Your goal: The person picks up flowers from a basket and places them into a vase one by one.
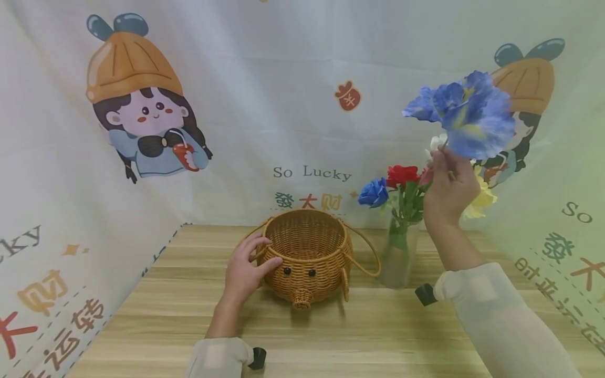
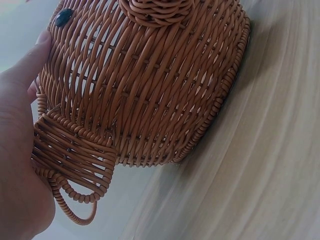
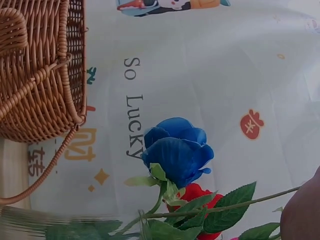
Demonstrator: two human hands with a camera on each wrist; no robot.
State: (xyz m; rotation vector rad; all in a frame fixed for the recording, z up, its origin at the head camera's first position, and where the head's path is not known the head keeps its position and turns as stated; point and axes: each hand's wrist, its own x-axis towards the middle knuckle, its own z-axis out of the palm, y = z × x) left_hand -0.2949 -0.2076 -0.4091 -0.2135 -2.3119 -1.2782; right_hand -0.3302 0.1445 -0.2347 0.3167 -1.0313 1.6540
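A brown wicker basket (image 1: 307, 273) with a pig-like snout and black eyes stands on the table. My left hand (image 1: 248, 265) grips its left rim, thumb on the outside near an eye; in the left wrist view the hand (image 2: 20, 135) lies beside the woven ear (image 2: 75, 155). Raised at the right, my right hand (image 1: 451, 184) pinches the stem of a large blue-violet flower (image 1: 477, 121). That thin stem (image 3: 260, 199) runs across the right wrist view, past a blue rose (image 3: 177, 150). Below the hand is a clear vase (image 1: 397, 268) with several flowers.
In the vase, a red flower (image 1: 403, 176) and a yellow flower (image 1: 479, 197) stand, partly behind my right hand. The basket's loop handle (image 1: 373, 252) hangs out toward the vase. A printed cloth (image 1: 264, 105) backs the wooden table (image 1: 156, 315).
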